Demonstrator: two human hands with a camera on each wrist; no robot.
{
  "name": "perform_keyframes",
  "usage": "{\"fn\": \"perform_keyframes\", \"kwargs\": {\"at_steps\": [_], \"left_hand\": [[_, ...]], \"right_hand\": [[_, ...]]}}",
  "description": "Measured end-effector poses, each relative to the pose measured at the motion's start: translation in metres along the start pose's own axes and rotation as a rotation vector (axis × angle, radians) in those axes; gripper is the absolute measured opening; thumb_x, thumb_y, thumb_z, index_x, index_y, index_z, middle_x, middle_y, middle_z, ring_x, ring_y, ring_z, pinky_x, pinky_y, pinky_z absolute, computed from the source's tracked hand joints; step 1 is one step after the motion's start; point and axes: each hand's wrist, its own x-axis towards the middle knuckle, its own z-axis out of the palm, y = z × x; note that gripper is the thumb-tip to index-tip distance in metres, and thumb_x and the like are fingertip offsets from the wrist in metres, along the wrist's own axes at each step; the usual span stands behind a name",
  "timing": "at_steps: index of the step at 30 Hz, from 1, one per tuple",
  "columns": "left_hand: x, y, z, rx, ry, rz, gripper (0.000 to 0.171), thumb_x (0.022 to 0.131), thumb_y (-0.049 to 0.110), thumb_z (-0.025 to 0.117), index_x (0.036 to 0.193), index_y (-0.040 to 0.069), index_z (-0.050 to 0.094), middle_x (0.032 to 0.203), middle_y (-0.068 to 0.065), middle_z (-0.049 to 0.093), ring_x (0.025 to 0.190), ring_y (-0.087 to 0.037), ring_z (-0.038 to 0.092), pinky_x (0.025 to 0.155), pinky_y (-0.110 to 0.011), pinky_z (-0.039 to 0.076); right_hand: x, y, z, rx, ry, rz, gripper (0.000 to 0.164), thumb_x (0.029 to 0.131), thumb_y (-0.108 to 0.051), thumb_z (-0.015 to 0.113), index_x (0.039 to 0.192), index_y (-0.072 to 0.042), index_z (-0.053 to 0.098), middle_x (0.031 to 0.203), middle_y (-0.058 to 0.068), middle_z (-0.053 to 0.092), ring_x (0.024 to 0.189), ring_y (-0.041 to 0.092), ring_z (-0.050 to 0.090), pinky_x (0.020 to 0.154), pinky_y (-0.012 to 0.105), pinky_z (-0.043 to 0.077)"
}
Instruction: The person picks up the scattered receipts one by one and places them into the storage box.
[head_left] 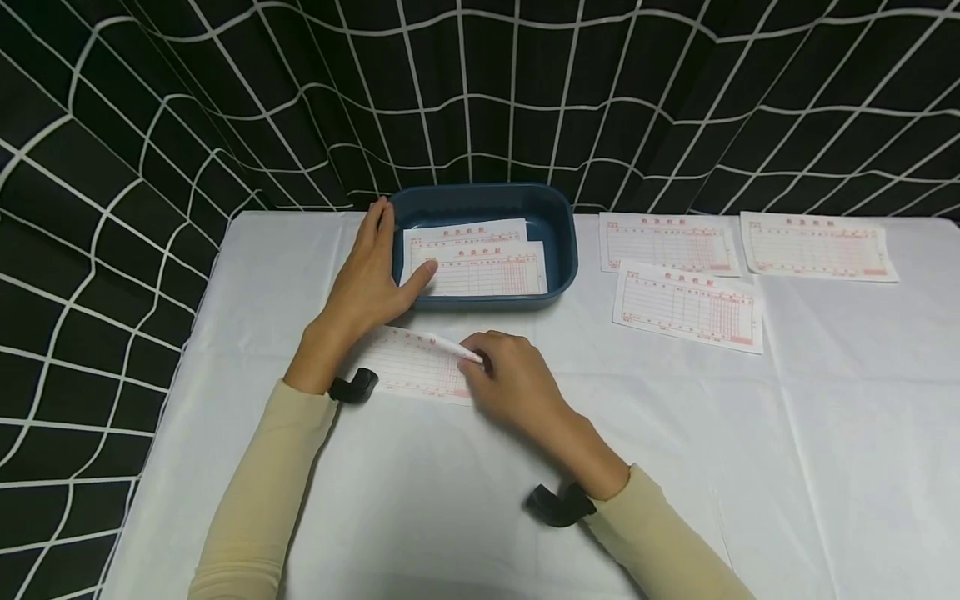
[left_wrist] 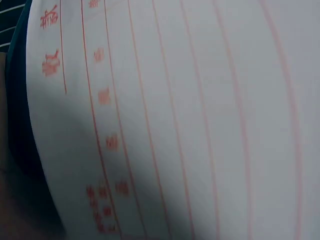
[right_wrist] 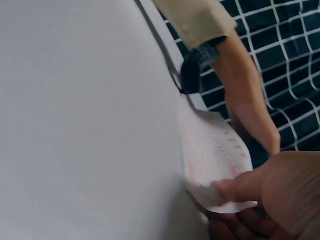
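A dark blue rectangular bin [head_left: 486, 305] stands near the back edge of the table, with printed paper slips [head_left: 487, 271] lying inside it. My left hand [head_left: 367, 279] rests against the bin's left end, its fingers straight along the side and its thumb over the front rim. Just in front of the bin, my right hand [head_left: 517, 379] pinches the right end of another red-printed slip [head_left: 420, 367], whose top edge bends upward. In the right wrist view the thumb presses on this slip [right_wrist: 215, 150]. The left wrist view is filled by the slip [left_wrist: 150, 125] close up.
Three more slips lie at the right: one at the back [head_left: 667, 244], one nearer [head_left: 687, 307], and one farther right [head_left: 819, 247]. A white cloth [head_left: 420, 500] covers the table. Black curtain with white grid lines [head_left: 487, 100] hangs behind and at the left.
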Motion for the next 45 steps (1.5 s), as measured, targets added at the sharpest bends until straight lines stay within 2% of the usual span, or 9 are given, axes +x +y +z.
{"fn": "perform_keyframes", "kwargs": {"at_steps": [9,12,19,24,29,34,37,41,45], "left_hand": [[0.002,-0.001,0.001,-0.014,-0.005,0.014,0.104,0.098,0.059,0.06,0.169,0.001,0.01,0.18,-0.014,0.005,0.168,-0.031,0.009,0.134,-0.054,0.022],[0.002,-0.001,0.002,-0.015,-0.008,0.018,0.104,0.098,0.059,0.059,0.169,0.001,0.009,0.18,-0.014,0.005,0.168,-0.031,0.009,0.134,-0.054,0.022],[0.001,-0.002,0.0,-0.013,0.001,0.014,0.104,0.098,0.059,0.059,0.169,0.001,0.011,0.18,-0.013,0.005,0.168,-0.031,0.009,0.134,-0.053,0.022],[0.001,-0.002,0.0,-0.02,0.002,0.021,0.103,0.099,0.058,0.059,0.169,0.001,0.01,0.18,-0.014,0.005,0.169,-0.031,0.009,0.134,-0.055,0.022],[0.001,-0.002,0.001,-0.015,0.003,0.016,0.104,0.098,0.058,0.06,0.169,0.001,0.01,0.18,-0.015,0.006,0.168,-0.033,0.009,0.133,-0.056,0.022],[0.001,-0.003,0.0,-0.011,0.003,0.005,0.104,0.098,0.058,0.061,0.169,0.001,0.011,0.18,-0.015,0.006,0.168,-0.033,0.01,0.133,-0.057,0.023],[0.001,-0.003,-0.001,-0.003,0.007,0.0,0.102,0.098,0.051,0.064,0.169,0.0,0.012,0.18,-0.015,0.006,0.168,-0.033,0.009,0.134,-0.054,0.023],[0.001,-0.002,-0.001,0.008,0.014,0.005,0.098,0.097,0.041,0.065,0.168,-0.002,0.014,0.18,-0.016,0.007,0.168,-0.031,0.011,0.134,-0.05,0.023],[0.001,-0.001,0.001,-0.002,0.008,0.004,0.099,0.098,0.051,0.062,0.169,-0.001,0.014,0.18,-0.014,0.007,0.168,-0.03,0.011,0.134,-0.051,0.023]], "right_hand": [[0.0,0.017,-0.025,0.089,-0.073,-0.021,0.008,0.093,-0.01,0.078,0.101,-0.013,0.079,0.069,-0.001,0.058,0.065,0.012,0.049,0.062,0.026,0.039],[-0.001,0.021,-0.032,0.112,-0.069,-0.023,0.007,0.092,-0.009,0.08,0.098,-0.012,0.078,0.07,-0.001,0.058,0.067,0.012,0.05,0.063,0.025,0.04],[-0.003,0.028,-0.051,0.157,-0.058,-0.05,0.007,0.094,-0.009,0.079,0.101,-0.009,0.082,0.08,0.002,0.073,0.074,0.014,0.059,0.068,0.021,0.049],[-0.005,0.032,-0.071,0.161,-0.037,-0.026,0.01,0.096,-0.011,0.078,0.104,-0.006,0.081,0.086,0.005,0.076,0.079,0.016,0.063,0.074,0.02,0.055],[-0.004,0.034,-0.095,0.173,-0.009,-0.006,0.011,0.097,-0.015,0.078,0.106,-0.007,0.079,0.09,0.006,0.077,0.083,0.016,0.066,0.078,0.018,0.055],[0.003,0.036,-0.115,0.208,0.024,0.039,0.014,0.098,-0.02,0.078,0.106,-0.01,0.082,0.095,0.006,0.077,0.086,0.012,0.066,0.074,0.018,0.053],[0.009,0.039,-0.124,0.255,0.06,0.068,0.016,0.098,-0.021,0.078,0.107,-0.008,0.081,0.095,0.002,0.076,0.082,0.007,0.065,0.069,0.018,0.051],[0.021,0.044,-0.134,0.297,0.113,0.096,0.019,0.097,-0.019,0.078,0.109,-0.004,0.078,0.088,-0.011,0.073,0.075,0.003,0.064,0.063,0.018,0.049],[0.032,0.048,-0.146,0.317,0.17,0.147,0.023,0.097,-0.017,0.078,0.113,-0.001,0.075,0.085,-0.02,0.07,0.075,0.0,0.067,0.065,0.016,0.053]]}}
